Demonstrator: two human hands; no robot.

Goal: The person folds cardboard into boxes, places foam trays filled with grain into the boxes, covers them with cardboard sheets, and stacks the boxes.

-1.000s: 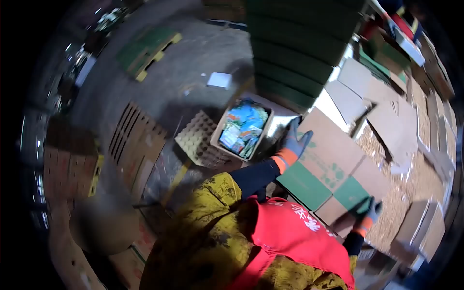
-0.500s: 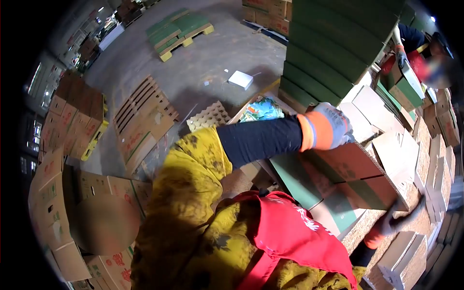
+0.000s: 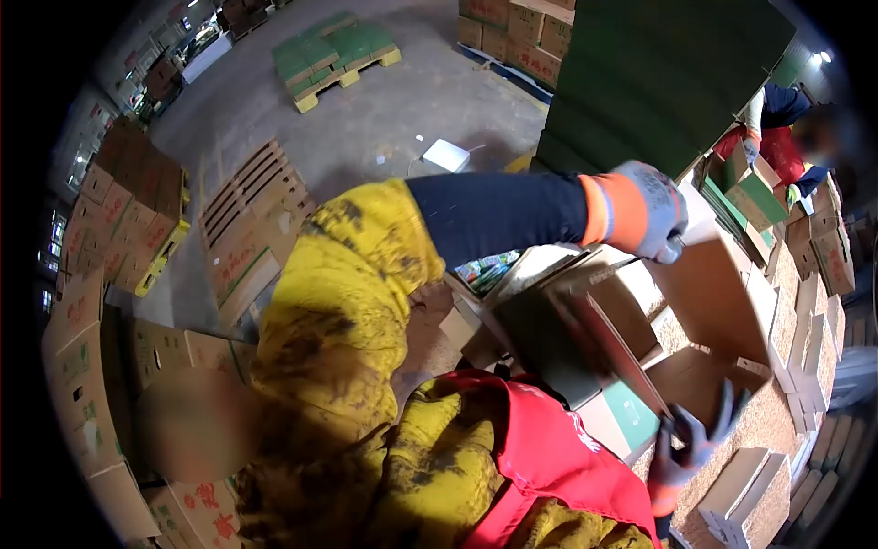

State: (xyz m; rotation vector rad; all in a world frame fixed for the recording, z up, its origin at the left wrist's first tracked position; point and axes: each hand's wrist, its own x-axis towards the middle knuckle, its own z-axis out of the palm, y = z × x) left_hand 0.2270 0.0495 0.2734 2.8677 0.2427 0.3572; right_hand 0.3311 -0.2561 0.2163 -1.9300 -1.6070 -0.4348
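My left hand [image 3: 647, 212], in a grey and orange glove, has its fingers curled round the upper edge of a partly opened cardboard box [image 3: 718, 288]. The box stands tilted, with its brown inside facing up and its flaps apart. Close to the box's lower corner is my right hand [image 3: 686, 450], gloved too, its fingers spread. Under and beside the box lie flat green and brown cartons [image 3: 622, 416] on a chipboard surface [image 3: 764, 425]. My left forearm partly hides a box of colourful packets [image 3: 489, 271].
Tall green stack [image 3: 658, 82] beyond my left hand. A co-worker [image 3: 777, 137] handles a green and brown box [image 3: 754, 192] at upper right. Folded cartons [image 3: 750, 499] sit at lower right. Loaded pallets [image 3: 119, 206] and a slatted pallet [image 3: 251, 197] stand to the left.
The flat carton has been raised and opened into a box shape. My left hand moved up and closed on its edge; my right hand shifted left, nearer its lower corner.
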